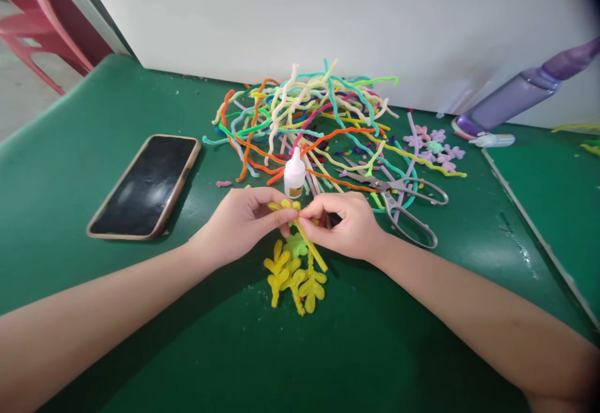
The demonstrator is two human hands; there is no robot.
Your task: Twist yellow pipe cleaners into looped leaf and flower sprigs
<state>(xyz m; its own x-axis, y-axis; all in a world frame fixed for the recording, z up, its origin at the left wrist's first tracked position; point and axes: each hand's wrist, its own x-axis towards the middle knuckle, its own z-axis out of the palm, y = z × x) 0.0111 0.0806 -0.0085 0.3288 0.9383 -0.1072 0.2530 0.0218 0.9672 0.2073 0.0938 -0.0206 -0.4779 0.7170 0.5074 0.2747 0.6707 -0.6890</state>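
Note:
Between my two hands is a yellow pipe cleaner (313,249), bent into small loops at its top, with a straight end pointing down to the right. My left hand (246,219) is closed, pinching the looped part between thumb and fingers. Thumb and forefinger of my right hand (349,222) pinch the same piece close beside the left thumb. Just below lie several yellow leaf-shaped pipe cleaner sprigs (312,288) and a light green pipe cleaner flower (295,246). A small white glue bottle (295,175) stands upright right behind my fingertips.
A heap of coloured pipe cleaners (300,107) spreads at the back against the white wall. Scissors (394,191) lie right of it, near pastel flowers (435,145), a small tube (494,140) and a leaning purple bottle (510,100). Left lies a phone (145,185); beyond, a red chair (42,25).

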